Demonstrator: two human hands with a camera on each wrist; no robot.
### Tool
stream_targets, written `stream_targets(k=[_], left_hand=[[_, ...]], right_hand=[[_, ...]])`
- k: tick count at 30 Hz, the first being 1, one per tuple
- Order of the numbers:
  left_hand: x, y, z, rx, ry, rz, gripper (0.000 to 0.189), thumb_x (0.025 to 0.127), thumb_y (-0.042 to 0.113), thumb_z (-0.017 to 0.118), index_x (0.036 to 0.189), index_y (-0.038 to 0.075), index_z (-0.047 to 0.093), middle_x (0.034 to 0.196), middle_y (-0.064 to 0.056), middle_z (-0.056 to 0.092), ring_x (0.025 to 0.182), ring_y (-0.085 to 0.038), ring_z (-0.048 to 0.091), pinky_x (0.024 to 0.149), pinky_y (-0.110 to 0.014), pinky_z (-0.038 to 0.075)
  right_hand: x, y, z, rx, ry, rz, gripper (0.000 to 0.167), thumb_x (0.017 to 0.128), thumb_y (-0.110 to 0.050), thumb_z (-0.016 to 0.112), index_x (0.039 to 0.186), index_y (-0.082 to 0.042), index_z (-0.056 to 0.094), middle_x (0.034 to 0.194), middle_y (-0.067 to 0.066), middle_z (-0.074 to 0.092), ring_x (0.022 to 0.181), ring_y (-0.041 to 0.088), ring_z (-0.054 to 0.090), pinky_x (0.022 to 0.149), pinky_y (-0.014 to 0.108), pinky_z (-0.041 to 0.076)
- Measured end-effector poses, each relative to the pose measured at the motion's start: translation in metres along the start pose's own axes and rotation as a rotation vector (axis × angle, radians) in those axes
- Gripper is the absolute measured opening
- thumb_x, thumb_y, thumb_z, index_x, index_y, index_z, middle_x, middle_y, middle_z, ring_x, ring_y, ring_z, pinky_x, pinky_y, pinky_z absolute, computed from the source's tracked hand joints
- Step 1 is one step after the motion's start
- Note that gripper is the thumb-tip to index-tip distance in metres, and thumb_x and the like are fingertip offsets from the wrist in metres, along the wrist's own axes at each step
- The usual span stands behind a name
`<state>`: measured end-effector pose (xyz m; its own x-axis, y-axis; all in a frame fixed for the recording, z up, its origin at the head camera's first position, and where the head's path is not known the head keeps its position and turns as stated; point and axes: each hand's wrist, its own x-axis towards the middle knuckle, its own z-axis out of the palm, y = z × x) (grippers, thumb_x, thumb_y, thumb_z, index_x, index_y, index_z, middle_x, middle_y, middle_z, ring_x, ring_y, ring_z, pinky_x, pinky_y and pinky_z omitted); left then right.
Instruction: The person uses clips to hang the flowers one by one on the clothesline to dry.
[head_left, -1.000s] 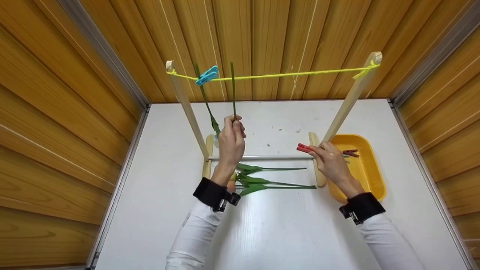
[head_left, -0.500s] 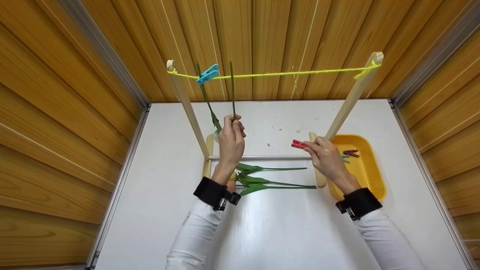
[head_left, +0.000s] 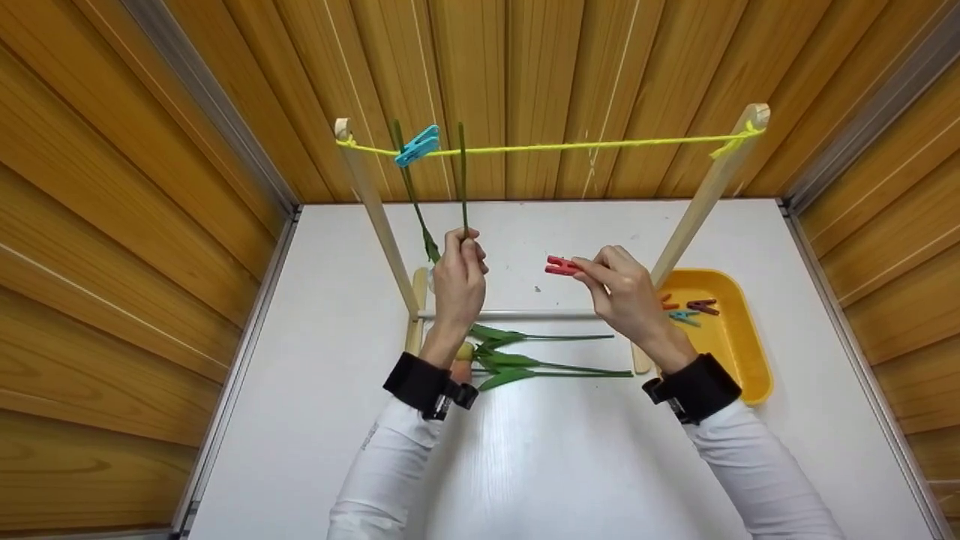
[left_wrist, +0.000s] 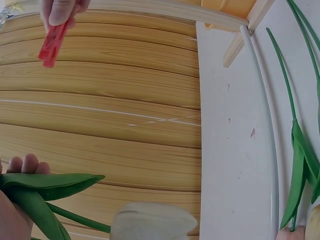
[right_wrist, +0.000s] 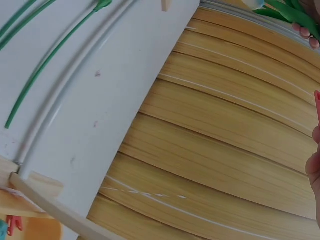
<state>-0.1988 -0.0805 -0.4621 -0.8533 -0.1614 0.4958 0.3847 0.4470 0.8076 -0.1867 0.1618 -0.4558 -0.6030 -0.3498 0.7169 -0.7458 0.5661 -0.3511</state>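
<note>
Red peg (head_left: 561, 265) is pinched between thumb and fingers of the right hand (head_left: 626, 292), apart from the yellow cord (head_left: 570, 148). The left hand (head_left: 459, 281) grips a white tulip (left_wrist: 152, 222), its stem (head_left: 463, 180) crossing the cord in the head view. Nearby, a blue peg (head_left: 417, 146) clips another stem (head_left: 413, 196) to the cord.

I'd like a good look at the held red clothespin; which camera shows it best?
The left wrist view: the red clothespin looks largest there, pinched in the right hand. The head view shows it smaller; the right wrist view catches only a sliver at the picture's right edge.
</note>
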Motion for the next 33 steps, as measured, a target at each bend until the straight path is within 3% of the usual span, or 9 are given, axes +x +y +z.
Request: stream_targets(k=[11, 19, 26, 33], left_hand=[[0.000, 0.001, 0.002, -0.004, -0.005, -0.001, 0.024, 0.108, 0.012, 0.036, 0.112, 0.002, 0.057, 0.079, -0.009, 0.062, 0.064, -0.016, 0.063, 0.061, -0.024, 0.050], [0.002, 0.000, 0.000, -0.018, 0.010, -0.014, 0.024, 0.108, 0.012, 0.036, 0.112, 0.001, 0.057, 0.079, -0.011, 0.061, 0.064, -0.015, 0.062, 0.060, -0.023, 0.051], [0.001, -0.002, -0.001, -0.007, 0.010, -0.025, 0.025, 0.108, 0.013, 0.036, 0.112, 0.001, 0.057, 0.079, -0.009, 0.062, 0.064, -0.015, 0.062, 0.061, -0.025, 0.051], [0.002, -0.002, 0.001, 0.044, 0.011, 0.026, 0.024, 0.108, 0.012, 0.037, 0.111, 0.001, 0.057, 0.080, -0.011, 0.063, 0.065, -0.018, 0.064, 0.061, -0.028, 0.051]], right_hand=[[0.041, -0.020, -0.002, 0.042, 0.123, -0.101, 0.021, 0.080, 0.006, 0.075, 0.101, 0.005, 0.076, 0.072, 0.013, 0.052, 0.068, 0.021, 0.045, 0.061, 0.025, 0.033], [0.085, -0.043, -0.006, 0.041, 0.180, -0.159, 0.018, 0.084, 0.002, 0.074, 0.101, 0.003, 0.076, 0.072, 0.014, 0.052, 0.068, 0.024, 0.045, 0.060, 0.029, 0.034], [0.120, -0.060, -0.011, -0.004, 0.175, -0.205, 0.018, 0.089, -0.005, 0.070, 0.103, 0.004, 0.075, 0.073, 0.015, 0.051, 0.069, 0.026, 0.045, 0.061, 0.033, 0.035], [0.149, -0.067, -0.020, -0.090, 0.108, -0.205, 0.023, 0.096, -0.014, 0.063, 0.105, 0.004, 0.074, 0.076, 0.016, 0.050, 0.072, 0.027, 0.045, 0.063, 0.032, 0.035]])
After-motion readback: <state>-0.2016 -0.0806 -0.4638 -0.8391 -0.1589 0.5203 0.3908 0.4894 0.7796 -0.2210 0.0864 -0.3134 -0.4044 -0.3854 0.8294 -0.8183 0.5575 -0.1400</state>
